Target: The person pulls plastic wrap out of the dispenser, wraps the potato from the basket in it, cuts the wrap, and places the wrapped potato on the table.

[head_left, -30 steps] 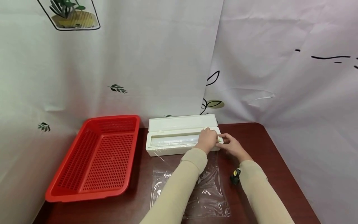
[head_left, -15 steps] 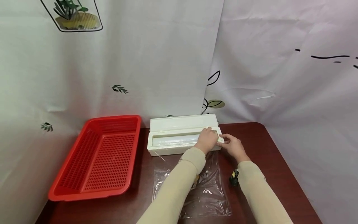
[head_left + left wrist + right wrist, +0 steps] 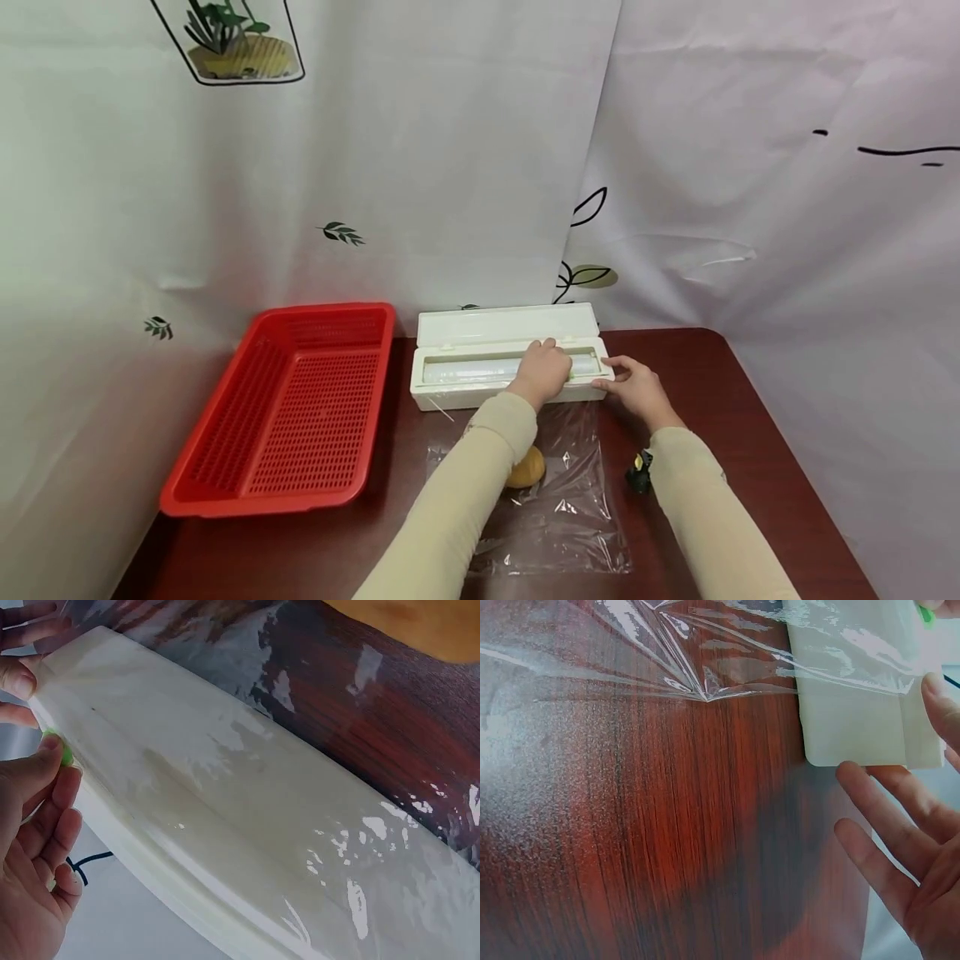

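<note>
A long white cling film dispenser (image 3: 442, 400) stands with its lid (image 3: 506, 325) up and a roll of film (image 3: 468, 370) inside. At its front edge my left hand (image 3: 542, 373) pinches a small green slide cutter (image 3: 66, 755) between thumb and curled fingers. My right hand (image 3: 636, 390) grips the dispenser's right end, its other fingers spread in the right wrist view. Clear cling film (image 3: 558, 533) runs over the dispenser's front and across the table. A smooth, rounded yellow-orange thing (image 3: 527, 468) lies at the film, partly hidden by my left sleeve.
A red perforated plastic basket (image 3: 322, 417) stands left of the dispenser on the dark red-brown table (image 3: 675, 350). A small black and yellow object (image 3: 640, 472) shows beside my right sleeve. A white printed curtain (image 3: 450, 167) hangs close behind.
My left hand has slid left along the dispenser's front edge with the cutter. My right hand stays at the right end. More of the yellow-orange thing shows, and the head view has shifted slightly.
</note>
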A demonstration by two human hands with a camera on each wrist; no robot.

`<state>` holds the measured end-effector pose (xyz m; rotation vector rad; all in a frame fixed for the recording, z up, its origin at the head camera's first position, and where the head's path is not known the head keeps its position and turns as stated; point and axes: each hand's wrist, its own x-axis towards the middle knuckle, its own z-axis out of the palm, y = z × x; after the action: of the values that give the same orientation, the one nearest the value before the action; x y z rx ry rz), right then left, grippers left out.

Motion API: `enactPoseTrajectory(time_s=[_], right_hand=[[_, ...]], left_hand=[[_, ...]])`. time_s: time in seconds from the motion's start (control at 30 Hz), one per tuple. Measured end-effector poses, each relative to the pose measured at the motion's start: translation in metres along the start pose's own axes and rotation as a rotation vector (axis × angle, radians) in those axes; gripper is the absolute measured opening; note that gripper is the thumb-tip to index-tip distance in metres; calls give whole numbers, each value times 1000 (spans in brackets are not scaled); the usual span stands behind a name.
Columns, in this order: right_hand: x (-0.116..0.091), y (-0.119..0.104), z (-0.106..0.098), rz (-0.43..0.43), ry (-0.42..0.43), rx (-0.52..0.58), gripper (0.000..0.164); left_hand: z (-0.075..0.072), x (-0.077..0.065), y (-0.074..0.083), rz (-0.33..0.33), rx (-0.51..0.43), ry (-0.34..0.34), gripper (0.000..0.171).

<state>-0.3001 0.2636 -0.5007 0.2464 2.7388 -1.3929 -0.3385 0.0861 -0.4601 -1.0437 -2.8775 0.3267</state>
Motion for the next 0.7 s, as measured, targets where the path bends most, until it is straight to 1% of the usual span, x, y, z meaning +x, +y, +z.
enactPoseTrajectory(time_s=[0.13,0.27,0.37,0.5,0.6,0.7], right_hand=[[1,0,3,-1,-7,14,57],[1,0,2,0,-17,47,57],[1,1,-1,7,-30,68,58],[0,1,-7,24,-87,63,57],[0,-1,-11,49,-149,48,49],[0,-5,-10,67,-177,44,50]], left_hand=[[0,-6,-8,-2,6,-1,15],[2,-14,-23,-4,3,-16,14],[5,-22,-34,-26,-1,-28,14],[7,-32,-43,-35,-18,-17,16],[7,-37,-45,-31,-29,0,16],[8,-39,-45,-40,-30,8,16]])
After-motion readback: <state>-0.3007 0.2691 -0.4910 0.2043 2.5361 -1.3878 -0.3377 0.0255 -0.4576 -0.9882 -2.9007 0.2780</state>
